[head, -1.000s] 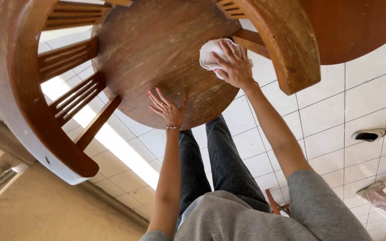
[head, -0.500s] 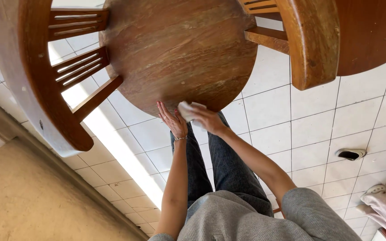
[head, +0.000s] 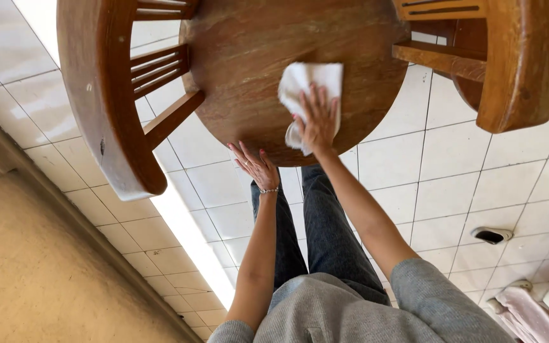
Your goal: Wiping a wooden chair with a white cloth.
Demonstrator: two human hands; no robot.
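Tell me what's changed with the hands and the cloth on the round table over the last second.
The right hand slid the white cloth from the table's far side to its near edge, then back toward the middle. The left hand stayed flat at the round wooden table rim; the chairs did not move.

White crumpled cloth (head: 308, 86) lies flat on round brown wooden surface (head: 255, 51), near its edge, partly under right hand (head: 318, 121).

Right hand (head: 318, 121) flat on white cloth (head: 309, 86) on round wooden table (head: 255, 51), left hand (head: 255, 166) at table edge
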